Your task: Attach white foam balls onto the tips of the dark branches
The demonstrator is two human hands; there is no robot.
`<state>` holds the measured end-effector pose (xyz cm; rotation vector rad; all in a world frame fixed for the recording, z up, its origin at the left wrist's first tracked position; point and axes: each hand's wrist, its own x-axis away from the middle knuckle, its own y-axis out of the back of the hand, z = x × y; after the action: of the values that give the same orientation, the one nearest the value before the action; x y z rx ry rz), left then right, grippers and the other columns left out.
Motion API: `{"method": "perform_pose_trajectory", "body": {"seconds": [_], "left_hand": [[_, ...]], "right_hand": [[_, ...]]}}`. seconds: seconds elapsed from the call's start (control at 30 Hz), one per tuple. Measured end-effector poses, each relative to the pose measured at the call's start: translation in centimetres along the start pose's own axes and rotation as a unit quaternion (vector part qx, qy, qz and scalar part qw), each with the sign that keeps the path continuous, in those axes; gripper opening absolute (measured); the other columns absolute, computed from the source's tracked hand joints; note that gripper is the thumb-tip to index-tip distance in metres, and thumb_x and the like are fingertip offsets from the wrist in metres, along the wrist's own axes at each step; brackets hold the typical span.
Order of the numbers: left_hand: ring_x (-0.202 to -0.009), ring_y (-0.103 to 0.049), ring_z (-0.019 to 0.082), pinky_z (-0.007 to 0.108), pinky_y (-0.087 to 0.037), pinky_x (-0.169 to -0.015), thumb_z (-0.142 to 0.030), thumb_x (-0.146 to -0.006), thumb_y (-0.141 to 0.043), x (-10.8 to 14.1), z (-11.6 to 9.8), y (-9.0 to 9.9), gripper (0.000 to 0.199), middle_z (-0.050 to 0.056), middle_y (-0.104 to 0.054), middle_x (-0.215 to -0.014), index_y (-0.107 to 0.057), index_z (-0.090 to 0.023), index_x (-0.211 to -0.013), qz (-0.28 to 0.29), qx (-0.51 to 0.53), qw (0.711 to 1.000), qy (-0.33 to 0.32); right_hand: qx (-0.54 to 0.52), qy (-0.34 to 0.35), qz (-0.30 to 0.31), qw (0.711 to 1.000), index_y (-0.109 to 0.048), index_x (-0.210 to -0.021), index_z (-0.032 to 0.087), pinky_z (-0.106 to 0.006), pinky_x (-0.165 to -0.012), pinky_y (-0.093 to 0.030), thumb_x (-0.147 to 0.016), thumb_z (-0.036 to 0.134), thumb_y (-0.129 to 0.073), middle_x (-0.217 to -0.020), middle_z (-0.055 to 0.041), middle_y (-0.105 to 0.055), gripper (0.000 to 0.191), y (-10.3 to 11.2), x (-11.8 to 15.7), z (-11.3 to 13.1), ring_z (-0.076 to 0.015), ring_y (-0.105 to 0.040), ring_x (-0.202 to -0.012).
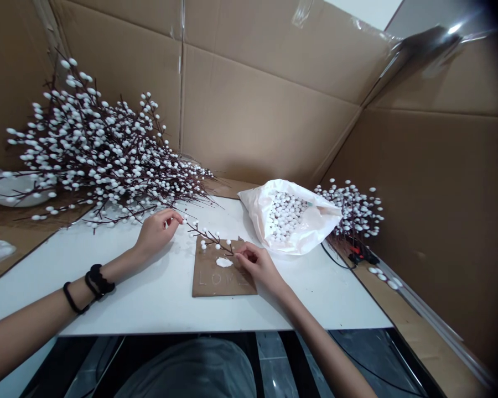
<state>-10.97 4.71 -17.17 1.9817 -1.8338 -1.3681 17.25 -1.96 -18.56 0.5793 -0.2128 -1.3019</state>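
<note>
My right hand (257, 265) pinches the lower end of a dark brown twig (209, 236) that carries several white berries. The twig slants up and left over a brown cardboard square (207, 282). At the far tip of the twig, my left hand (160, 229) has thumb and forefinger closed at a small white berry (185, 221); the exact contact is too small to make out. A white blob of paste (224, 262) lies on the cardboard, above faint letters partly covered by my right hand.
An open white plastic bag (259, 213) full of loose white berries stands behind my right hand. A large heap of berry branches (108, 149) fills the back left. More berry branches (352, 207) lie right of the bag, near a red and black object (362, 255). Cardboard walls (265, 105) surround the white table (149, 309).
</note>
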Motion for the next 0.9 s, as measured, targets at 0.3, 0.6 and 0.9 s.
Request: {"method": "perform_pose_trajectory", "body": {"seconds": [0.3, 0.6, 0.9], "left_hand": [[-0.073, -0.053, 0.016, 0.028, -0.042, -0.068, -0.025, -0.084, -0.045, 0.7, -1.5, 0.2, 0.011, 0.002, -0.057, -0.077, -0.054, -0.018, -0.082, 0.05, -0.013, 0.993, -0.104], [-0.077, -0.057, 0.015, 0.027, -0.045, -0.075, -0.031, -0.095, -0.04, 1.5, -1.9, -0.6, 0.024, 0.002, -0.062, -0.085, -0.058, -0.021, -0.107, 0.104, 0.003, 0.986, -0.132], [-0.076, -0.057, 0.016, 0.027, -0.044, -0.073, -0.027, -0.095, -0.039, 2.0, -2.4, -0.7, 0.027, 0.004, -0.063, -0.081, -0.062, -0.019, -0.107, 0.126, -0.008, 0.981, -0.147]], "right_hand": [[0.01, -0.002, 0.017, 1.0, -0.058, -0.08, 0.017, -0.025, -0.051, -0.023, -0.087, 0.037, -0.056, -0.058, 0.0053, -0.038, 0.021, 3.5, 1.5, 1.1, -0.0104, -0.032, -0.054], [0.001, -0.03, 0.041, 0.999, -0.062, -0.075, 0.016, -0.025, -0.053, -0.026, -0.085, 0.04, -0.059, -0.067, -0.0007, -0.054, 0.026, 5.9, 2.3, 0.8, -0.0109, -0.038, -0.058], [0.04, -0.023, 0.103, 0.994, -0.064, -0.075, 0.016, -0.025, -0.053, -0.026, -0.088, 0.037, -0.054, -0.065, 0.0, -0.054, 0.026, 5.8, 2.3, 0.8, -0.0105, -0.038, -0.056]]}}
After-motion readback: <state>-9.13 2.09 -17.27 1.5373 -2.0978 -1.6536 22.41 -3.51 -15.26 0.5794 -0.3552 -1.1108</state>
